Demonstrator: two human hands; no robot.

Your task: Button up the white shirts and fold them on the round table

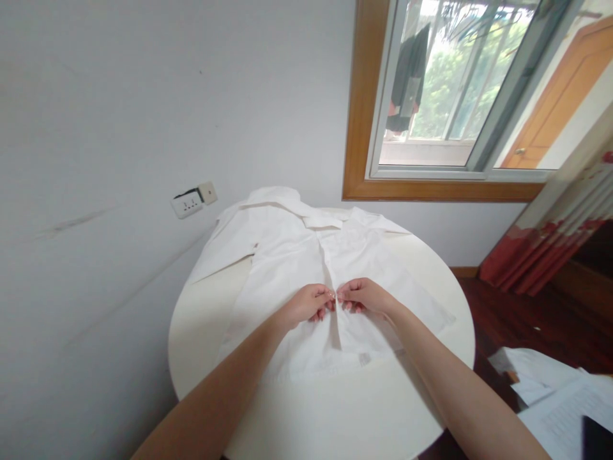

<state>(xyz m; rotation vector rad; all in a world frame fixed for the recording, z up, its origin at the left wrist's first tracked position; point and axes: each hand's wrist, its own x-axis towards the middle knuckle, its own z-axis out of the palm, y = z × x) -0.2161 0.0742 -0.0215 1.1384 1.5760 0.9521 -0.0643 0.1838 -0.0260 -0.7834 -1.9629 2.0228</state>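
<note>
A white short-sleeved shirt (282, 255) lies spread front-up on a round white table (201, 326), collar toward the wall. My left hand (311, 302) and my right hand (361, 295) meet at the shirt's front opening, about halfway down. Both have their fingers curled in a pinch on the edges of the placket. Their fingertips nearly touch each other. What sits between the fingers besides the cloth is too small to make out.
The table stands against a white wall with a socket (192, 201). A wood-framed window (445, 102) is behind on the right. Red curtains (550, 236) hang at right. White papers (555, 390) lie low at right over a dark wooden floor (507, 306).
</note>
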